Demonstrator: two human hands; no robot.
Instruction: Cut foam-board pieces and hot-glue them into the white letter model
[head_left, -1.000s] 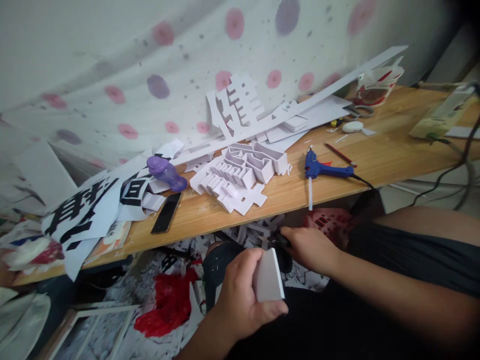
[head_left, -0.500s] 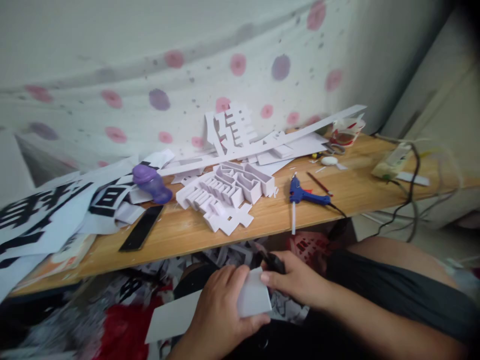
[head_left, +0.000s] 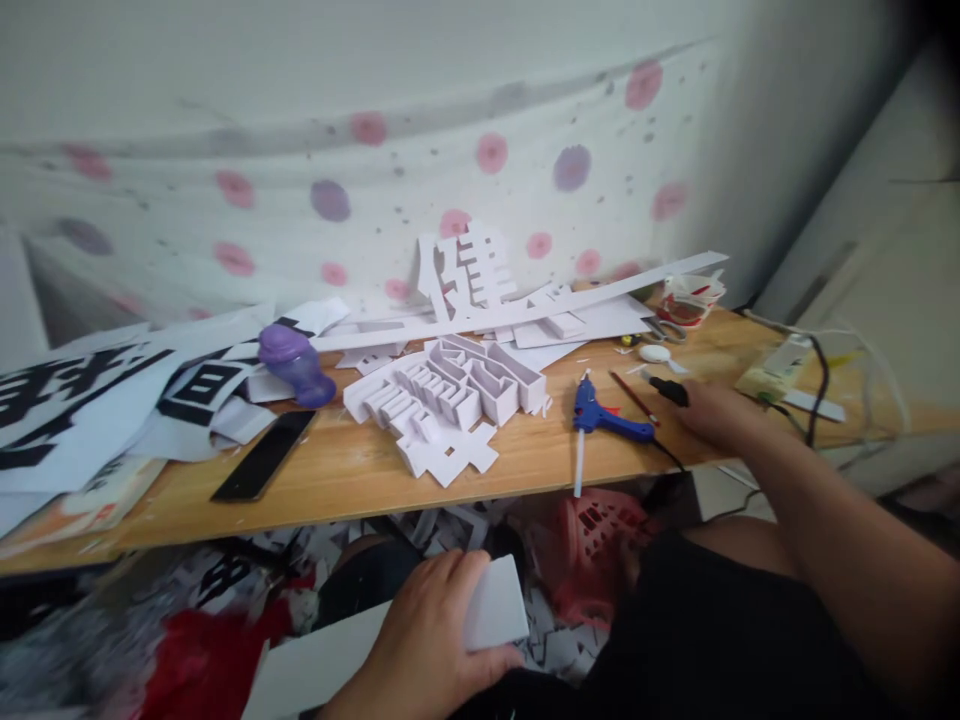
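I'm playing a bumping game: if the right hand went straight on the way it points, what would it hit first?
Probably the pencil lying just ahead of the right hand, though depth is unclear and the hand might pass above.

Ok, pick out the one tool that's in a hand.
The black-handled tool, held in the right hand; the blue glue gun and dark red pencil lie on the table instead.
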